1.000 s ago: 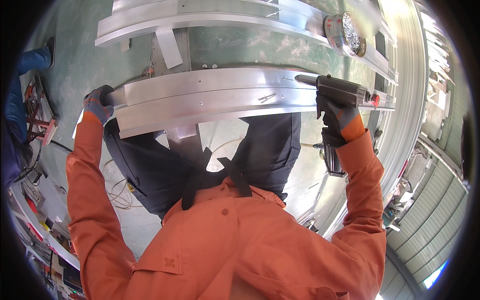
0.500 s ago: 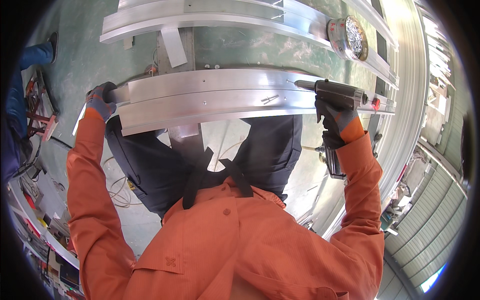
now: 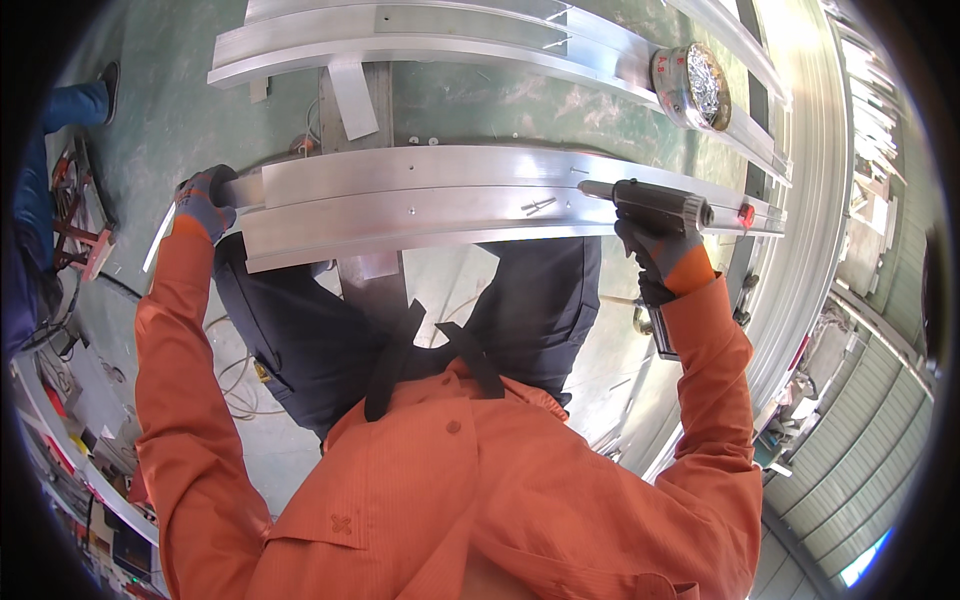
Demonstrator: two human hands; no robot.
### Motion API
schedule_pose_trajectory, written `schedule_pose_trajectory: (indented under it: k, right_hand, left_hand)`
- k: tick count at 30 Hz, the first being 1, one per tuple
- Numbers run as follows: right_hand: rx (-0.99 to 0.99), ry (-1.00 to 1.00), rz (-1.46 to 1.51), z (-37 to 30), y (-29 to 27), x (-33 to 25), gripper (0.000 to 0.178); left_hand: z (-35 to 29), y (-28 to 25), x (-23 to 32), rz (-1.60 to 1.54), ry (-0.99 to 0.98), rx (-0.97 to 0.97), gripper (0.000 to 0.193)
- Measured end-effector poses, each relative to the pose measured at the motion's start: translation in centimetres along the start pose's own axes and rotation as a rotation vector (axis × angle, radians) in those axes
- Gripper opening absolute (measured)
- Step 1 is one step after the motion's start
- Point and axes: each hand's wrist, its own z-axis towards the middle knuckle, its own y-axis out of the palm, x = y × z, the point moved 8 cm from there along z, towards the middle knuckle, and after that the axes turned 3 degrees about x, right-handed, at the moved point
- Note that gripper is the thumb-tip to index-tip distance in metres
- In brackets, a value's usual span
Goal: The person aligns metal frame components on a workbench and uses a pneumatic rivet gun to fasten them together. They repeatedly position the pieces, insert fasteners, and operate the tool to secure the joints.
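My left hand [image 3: 206, 203], in a grey and black glove, is closed on the narrow left end of a long silver aluminium profile [image 3: 460, 178] lying across in front of my legs. A black cordless rivet gun [image 3: 662, 204] is gripped by its handle in my gloved right hand [image 3: 652, 252]. Its nose points left and sits over the profile's right half, at a small rivet or hole there; whether it touches, I cannot tell. A few loose rivets [image 3: 539, 206] lie on the profile's face, left of the nose. Small holes dot the metal further left.
Farther off, more aluminium profiles [image 3: 450, 45] lie parallel, with a round tin [image 3: 682, 88] of rivets on them. Long profiles [image 3: 800, 200] are stacked at right. A red piece [image 3: 746, 215] sits at the profile's right end. Another person's leg [image 3: 75, 108] shows at far left.
My right hand has brought the rivet gun a little to the left and slightly down along the profile. My left hand keeps its hold on the end.
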Motion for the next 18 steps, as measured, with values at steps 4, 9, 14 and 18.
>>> schedule_pose_trajectory:
  k: [4,9,14,18]
  right_hand:
    - [0.019,-0.115,-0.019,-0.2,-0.5,-1.1,0.04]
    - [0.038,-0.124,0.033,-0.1,-1.1,-0.7,0.038]
    - [0.036,-0.003,-0.058,0.3,-1.4,0.5,0.036]
    - [0.038,0.009,-0.018,0.1,-0.9,0.0,0.035]
  left_hand:
    - [0.2,0.4,-0.4,-0.023,-0.035,-0.053,0.067]
    - [0.2,0.3,-0.5,-0.007,-0.024,-0.018,0.065]
    - [0.3,0.6,-1.1,0.008,-0.029,-0.001,0.065]
    - [-0.2,0.0,0.5,0.073,-0.044,-0.067,0.07]
